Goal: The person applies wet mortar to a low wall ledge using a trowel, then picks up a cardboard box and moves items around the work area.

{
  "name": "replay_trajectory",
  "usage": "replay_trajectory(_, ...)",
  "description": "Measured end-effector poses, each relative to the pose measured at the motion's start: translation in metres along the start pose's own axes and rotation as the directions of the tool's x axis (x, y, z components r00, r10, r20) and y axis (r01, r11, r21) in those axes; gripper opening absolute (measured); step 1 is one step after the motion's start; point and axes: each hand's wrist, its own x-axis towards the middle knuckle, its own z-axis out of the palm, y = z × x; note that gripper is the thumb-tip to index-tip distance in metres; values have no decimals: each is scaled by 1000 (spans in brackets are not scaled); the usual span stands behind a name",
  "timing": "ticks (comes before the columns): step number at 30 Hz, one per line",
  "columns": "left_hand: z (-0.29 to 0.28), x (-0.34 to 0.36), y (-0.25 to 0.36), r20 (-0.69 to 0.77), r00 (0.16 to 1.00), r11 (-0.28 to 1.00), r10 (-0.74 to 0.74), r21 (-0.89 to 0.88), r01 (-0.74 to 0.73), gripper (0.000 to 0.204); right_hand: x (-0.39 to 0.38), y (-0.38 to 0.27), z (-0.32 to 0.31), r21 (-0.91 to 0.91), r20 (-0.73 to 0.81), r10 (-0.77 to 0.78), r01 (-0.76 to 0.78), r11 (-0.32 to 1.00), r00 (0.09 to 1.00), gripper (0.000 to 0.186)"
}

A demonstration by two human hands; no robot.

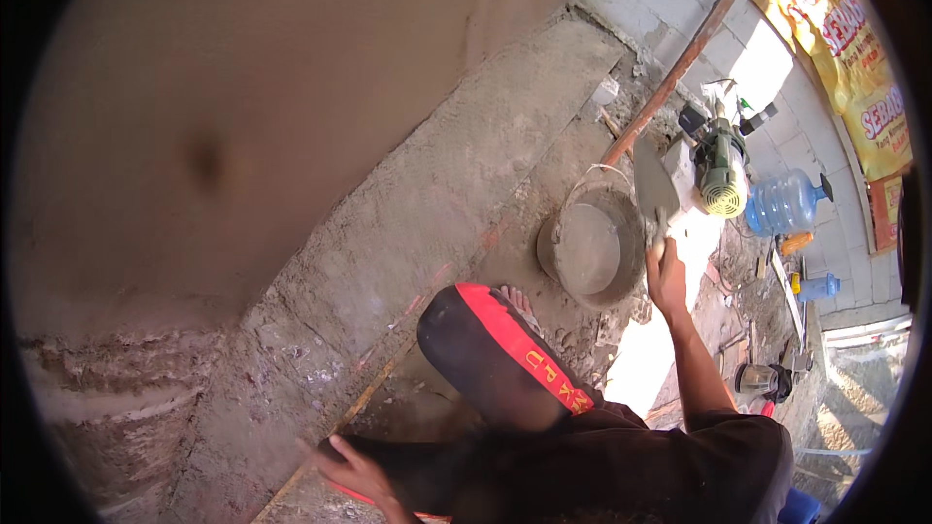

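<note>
My right hand (pixel 667 278) is closed around the handle of a grey trowel (pixel 652 178), its flat blade raised beside the bucket. Just left of it stands a dark bucket (pixel 549 250) with a thin bail handle, and wet grey mortar (pixel 589 246) lies inside. My left hand (pixel 355 474) is low on the left, beside my dark-clothed knee. Its fingers are stretched out, slightly blurred, with nothing seen in them.
A plastered wall (pixel 243 116) rises on the left above a rough cement ledge (pixel 417 184). A wooden pole (pixel 684 58) leans near a green water pump (pixel 722 165). A blue water jug (pixel 782 204) and a small blue bottle (pixel 820 286) lie by the block wall. Debris litters the ground.
</note>
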Motion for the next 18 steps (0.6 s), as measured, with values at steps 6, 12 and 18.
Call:
replay_trajectory(6, 75, -19, 213, 75, 697, 611, 713, -555, -565, 88, 206, -102, 74, 575, 39, -253, 185, 797, 967, 28)
replay_trajectory(12, 150, -13, 311, 481, 409, 567, 775, -245, -787, 82, 428, -111, 200, 393, 230, -116, 17, 919, 966, 41)
replay_trajectory(18, 188, -4, 322, 477, 519, 670, 709, -227, -706, 81, 596, -19, 231, 42, 203, 17, -26, 999, 979, 55)
